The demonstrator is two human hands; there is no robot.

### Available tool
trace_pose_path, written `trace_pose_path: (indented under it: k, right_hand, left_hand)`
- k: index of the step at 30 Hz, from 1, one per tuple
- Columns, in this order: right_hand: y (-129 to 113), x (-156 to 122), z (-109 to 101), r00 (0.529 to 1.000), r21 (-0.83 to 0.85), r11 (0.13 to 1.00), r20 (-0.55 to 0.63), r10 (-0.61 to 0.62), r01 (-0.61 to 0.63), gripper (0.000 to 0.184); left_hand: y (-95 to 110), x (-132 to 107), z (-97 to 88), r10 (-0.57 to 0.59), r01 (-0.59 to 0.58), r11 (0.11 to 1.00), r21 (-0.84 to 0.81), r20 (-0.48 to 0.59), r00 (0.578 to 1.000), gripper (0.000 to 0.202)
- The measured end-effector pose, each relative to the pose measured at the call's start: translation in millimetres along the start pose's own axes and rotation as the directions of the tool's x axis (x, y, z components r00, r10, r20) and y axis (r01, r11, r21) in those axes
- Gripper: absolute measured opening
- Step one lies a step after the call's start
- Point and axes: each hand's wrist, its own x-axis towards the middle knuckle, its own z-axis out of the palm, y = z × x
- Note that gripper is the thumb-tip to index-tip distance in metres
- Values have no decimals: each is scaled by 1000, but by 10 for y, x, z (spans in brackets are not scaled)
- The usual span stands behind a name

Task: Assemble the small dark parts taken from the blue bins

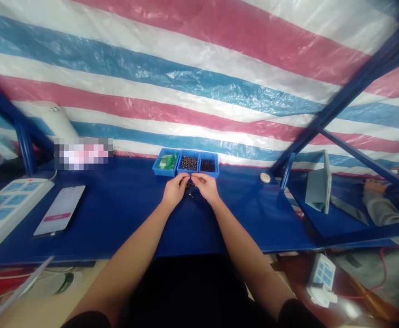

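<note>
Reaching across a blue worktable (pixel 117 218), a person's left hand (pixel 175 189) and right hand (pixel 206 187) meet fingertip to fingertip at the centre of the frame. Both pinch a small dark piece (pixel 190 186) too tiny to identify. Just beyond the knuckles stand three blue bins (pixel 199 160) in a row, the left one holding green contents, the other two dark bits. A phone (pixel 60 210) lies at left, and a co-worker's hand (pixel 373 186) shows at far right.
</note>
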Motion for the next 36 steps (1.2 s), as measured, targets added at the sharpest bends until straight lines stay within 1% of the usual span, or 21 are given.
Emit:
trace_pose_path:
  k: [5,10,17,24,32,36]
  right_hand:
    - [-14,-7,-2,1000,1,1000,14,-12,12,35]
    - [-35,-4,-13,1000,-19,1000,-6,-16,15,34]
    - [-49,-5,-8,1000,-14,1000,-8,-12,12,35]
    - [-32,-5,-8,1000,2,1000,-7,-20,20,35]
    - [-38,-14,5,1000,-17,1000,13,8,-8,36]
    - [-43,-18,5,1000,-15,1000,10,1,-1,35]
  left_hand:
    - [14,-2,-11,1,-1,999,36,4,1000,28]
    - [23,-7,11,-21,21,1000,5,18,1000,27]
    - [4,1,32,-18,17,1000,-10,-14,1000,25]
    - [16,-4,19,-12,11,999,-33,-22,1000,26]
    - [13,-1,-10,-4,4,1000,-15,2,1000,30]
    - [34,-3,-19,-15,15,1000,-12,8,1000,29]
